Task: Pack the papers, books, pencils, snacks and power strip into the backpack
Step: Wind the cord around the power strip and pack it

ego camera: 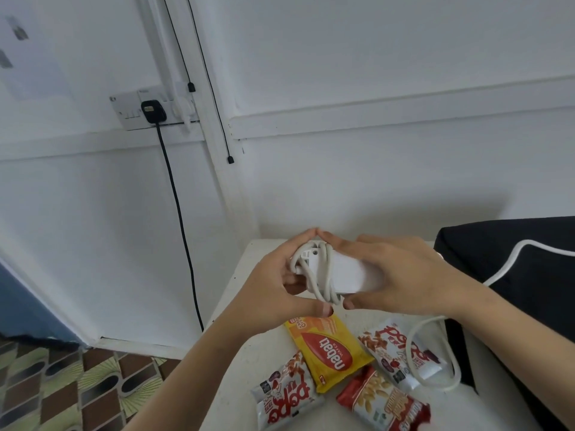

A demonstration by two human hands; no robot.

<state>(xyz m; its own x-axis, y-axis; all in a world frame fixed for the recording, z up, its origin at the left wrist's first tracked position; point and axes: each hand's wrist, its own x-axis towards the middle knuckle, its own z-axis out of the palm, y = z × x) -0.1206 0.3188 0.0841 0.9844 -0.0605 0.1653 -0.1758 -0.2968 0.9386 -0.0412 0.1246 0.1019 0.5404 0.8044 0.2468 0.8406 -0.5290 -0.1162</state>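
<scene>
Power strip (pixel 348 273) gripped above the table (pixel 236 409) at both ends by left hand (pixel 280 293) and right hand (pixel 401 275), cord (pixel 326 269) half wound, snacks (pixel 329 349) below; next, likely, winds in the slack, then turns to the black backpack (pixel 513 250).

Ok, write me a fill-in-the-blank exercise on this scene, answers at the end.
1. The left hand and right hand both grip the white power strip, whose cord is wound ____ it.
2. The snack packets in view on the white table number ____.
3. The Nabati wafer packet is ____ in colour.
Missing words: around; four; yellow.
</scene>
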